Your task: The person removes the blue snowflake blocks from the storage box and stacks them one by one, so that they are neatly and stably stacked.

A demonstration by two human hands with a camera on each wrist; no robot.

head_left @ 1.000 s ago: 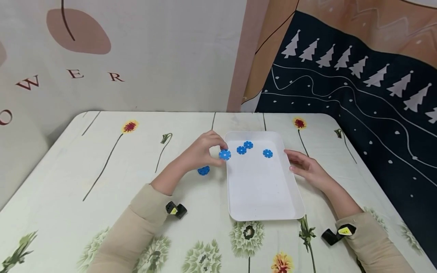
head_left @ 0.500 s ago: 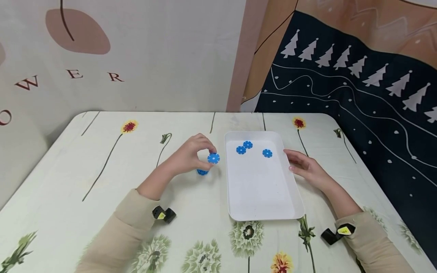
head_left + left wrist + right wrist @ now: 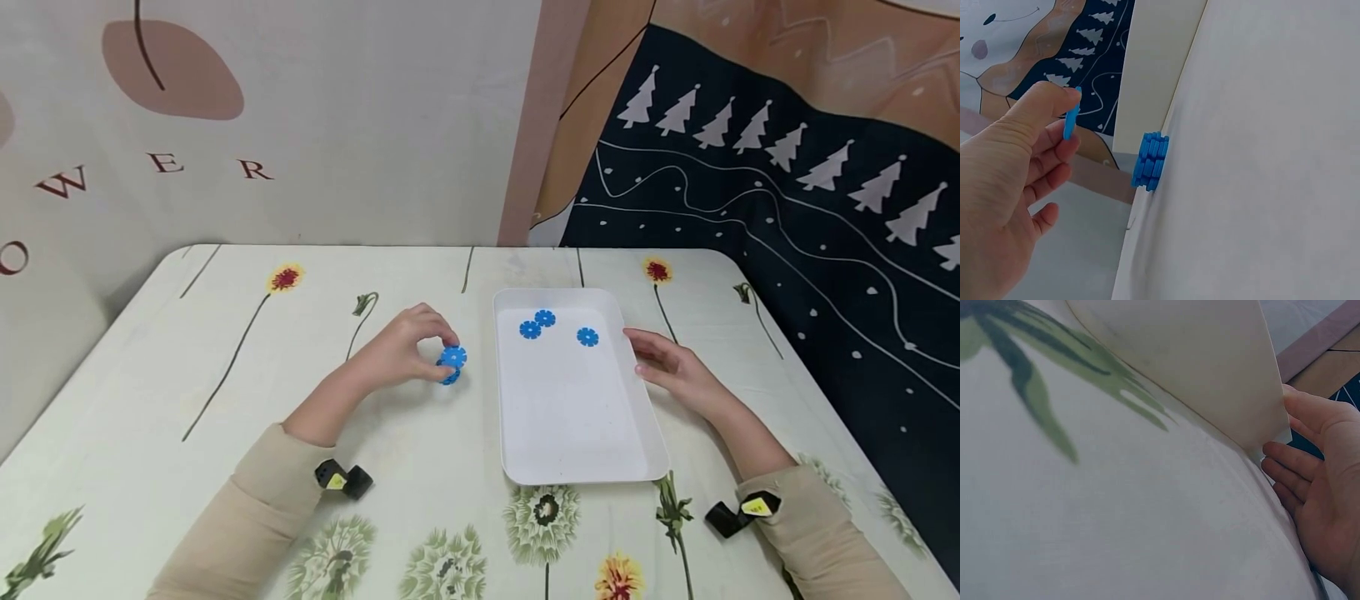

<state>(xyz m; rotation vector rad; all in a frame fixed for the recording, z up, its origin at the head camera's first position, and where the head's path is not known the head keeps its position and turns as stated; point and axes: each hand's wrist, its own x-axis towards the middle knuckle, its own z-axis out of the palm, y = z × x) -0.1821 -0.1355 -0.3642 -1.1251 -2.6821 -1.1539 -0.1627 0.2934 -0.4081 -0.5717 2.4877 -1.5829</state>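
My left hand (image 3: pixel 397 352) pinches a blue notched plastic disc (image 3: pixel 453 356) between thumb and fingers. In the left wrist view this disc (image 3: pixel 1071 120) shows edge-on, apart from a small pile of similar blue discs (image 3: pixel 1150 161) on the table. From the head, the held disc overlaps that pile (image 3: pixel 450 378) and partly hides it. At the white tray's (image 3: pixel 581 425) right side, my right hand (image 3: pixel 678 371) rests with relaxed fingers along the rim. The right wrist view shows its fingertips (image 3: pixel 1272 450) right at the tray wall (image 3: pixel 1210 369).
Three blue discs lie toward the tray's far end: two touching (image 3: pixel 530 330) and one (image 3: pixel 588 337) farther right. A flower-printed cloth (image 3: pixel 270 350) covers the table. Behind it hang a pale printed curtain (image 3: pixel 390 125) and a dark one with trees (image 3: pixel 750 200).
My left hand has moved left and nearer, away from the tray's left rim to over the blue pile, still pinching the disc. The right hand and tray stay put.
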